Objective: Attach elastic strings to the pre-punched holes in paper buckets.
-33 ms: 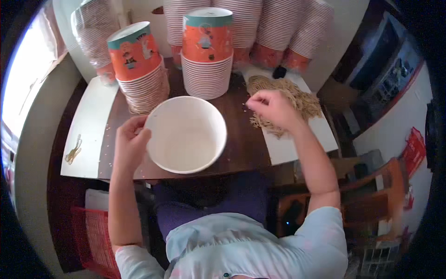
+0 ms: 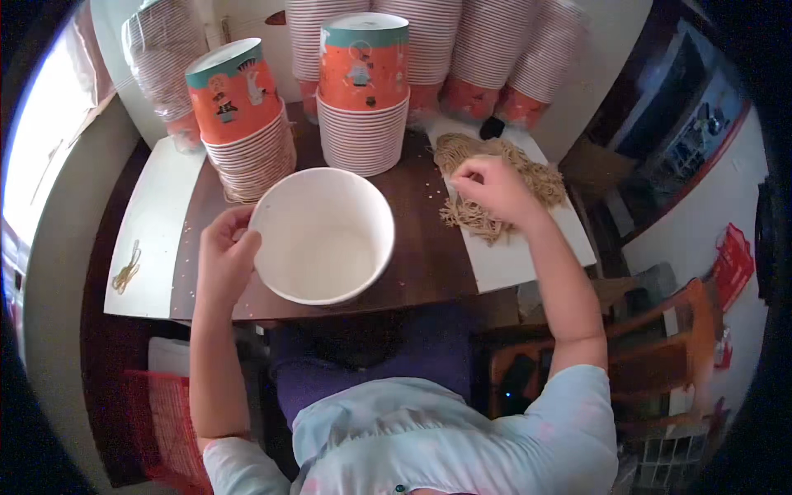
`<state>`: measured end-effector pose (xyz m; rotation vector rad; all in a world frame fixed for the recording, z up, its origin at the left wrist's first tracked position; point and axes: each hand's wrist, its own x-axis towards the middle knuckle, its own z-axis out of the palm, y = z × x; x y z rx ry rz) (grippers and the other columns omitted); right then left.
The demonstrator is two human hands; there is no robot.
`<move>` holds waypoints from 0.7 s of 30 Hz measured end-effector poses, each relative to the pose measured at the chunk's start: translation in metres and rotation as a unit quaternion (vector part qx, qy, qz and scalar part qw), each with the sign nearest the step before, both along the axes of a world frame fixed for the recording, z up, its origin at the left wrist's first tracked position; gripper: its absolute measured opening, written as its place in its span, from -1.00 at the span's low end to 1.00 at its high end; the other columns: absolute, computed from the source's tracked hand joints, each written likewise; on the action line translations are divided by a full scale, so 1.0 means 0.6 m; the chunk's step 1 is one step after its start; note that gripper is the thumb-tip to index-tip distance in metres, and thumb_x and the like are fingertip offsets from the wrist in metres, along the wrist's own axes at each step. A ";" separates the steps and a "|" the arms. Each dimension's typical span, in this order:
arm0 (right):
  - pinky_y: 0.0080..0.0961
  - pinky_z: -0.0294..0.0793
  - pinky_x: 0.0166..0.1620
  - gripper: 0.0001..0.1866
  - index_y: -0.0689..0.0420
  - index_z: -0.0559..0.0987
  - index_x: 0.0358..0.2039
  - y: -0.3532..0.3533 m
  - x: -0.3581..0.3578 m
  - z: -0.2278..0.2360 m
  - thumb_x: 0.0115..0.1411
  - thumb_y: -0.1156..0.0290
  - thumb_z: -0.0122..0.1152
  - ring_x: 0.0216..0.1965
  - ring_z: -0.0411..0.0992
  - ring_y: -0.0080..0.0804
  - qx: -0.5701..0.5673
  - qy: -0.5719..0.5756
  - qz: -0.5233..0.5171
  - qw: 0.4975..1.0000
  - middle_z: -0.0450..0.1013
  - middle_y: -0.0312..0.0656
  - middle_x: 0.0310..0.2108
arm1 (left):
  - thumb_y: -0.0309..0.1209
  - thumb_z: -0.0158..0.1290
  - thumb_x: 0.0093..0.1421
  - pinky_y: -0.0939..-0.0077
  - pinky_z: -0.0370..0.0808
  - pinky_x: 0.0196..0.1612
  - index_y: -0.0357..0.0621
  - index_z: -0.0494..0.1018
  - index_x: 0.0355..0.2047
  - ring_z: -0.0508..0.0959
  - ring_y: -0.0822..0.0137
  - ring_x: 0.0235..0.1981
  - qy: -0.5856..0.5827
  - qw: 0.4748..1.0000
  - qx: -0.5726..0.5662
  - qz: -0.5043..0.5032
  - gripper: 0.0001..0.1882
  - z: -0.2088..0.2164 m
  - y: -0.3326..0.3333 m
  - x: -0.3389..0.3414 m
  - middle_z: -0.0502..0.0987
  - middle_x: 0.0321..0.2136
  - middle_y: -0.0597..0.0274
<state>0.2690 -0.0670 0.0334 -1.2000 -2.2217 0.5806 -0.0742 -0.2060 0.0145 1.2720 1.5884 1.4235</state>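
the left hand (image 2: 224,252) pinches the rim of a white, round paper tub (image 2: 326,247) over the brown wooden surface (image 2: 433,256). the right hand (image 2: 497,191), fingers drawn together, is at a tangled, stringy tan heap (image 2: 544,183); whether holding any, i cannot tell. picking seems in hand; next calls for separating strands.

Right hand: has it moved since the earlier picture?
Yes. The right hand has shifted slightly rightward, judged against the right-hand white board.
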 end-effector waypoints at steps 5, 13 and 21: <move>-0.34 0.43 -0.31 -0.84 0.23 0.56 -0.52 0.012 0.058 -0.025 0.00 0.39 0.20 -0.43 0.46 -0.24 0.022 -0.138 0.040 0.989 0.48 -0.08 -0.50 | -0.59 -0.09 0.00 0.73 0.33 -0.60 -0.40 0.39 -0.05 0.43 0.61 -0.54 -0.054 0.998 -0.008 0.021 -0.57 -0.015 -0.008 0.005 0.53 -0.27 0.19; -0.25 0.45 -0.25 -0.83 0.15 0.61 -0.57 0.058 0.060 -0.066 -0.05 0.31 0.19 -0.38 0.47 -0.08 0.072 -0.198 -0.032 0.977 0.49 -0.03 -0.45 | -0.53 -0.05 0.04 0.73 0.30 -0.67 -0.38 0.35 0.01 0.42 0.60 -0.64 -0.051 0.999 -0.018 0.004 -0.54 -0.007 -0.030 0.019 0.51 -0.18 0.15; -0.26 0.48 -0.27 -0.81 0.07 0.64 -0.56 0.130 0.014 -0.118 -0.15 0.24 0.24 -0.40 0.51 -0.12 0.065 -0.373 -0.089 0.921 0.53 -0.06 -0.51 | -0.44 0.11 0.12 0.73 0.29 -0.60 -0.31 0.36 -0.01 0.35 0.64 -0.62 0.033 0.998 0.015 0.052 -0.58 -0.015 -0.053 0.015 0.51 -0.21 0.22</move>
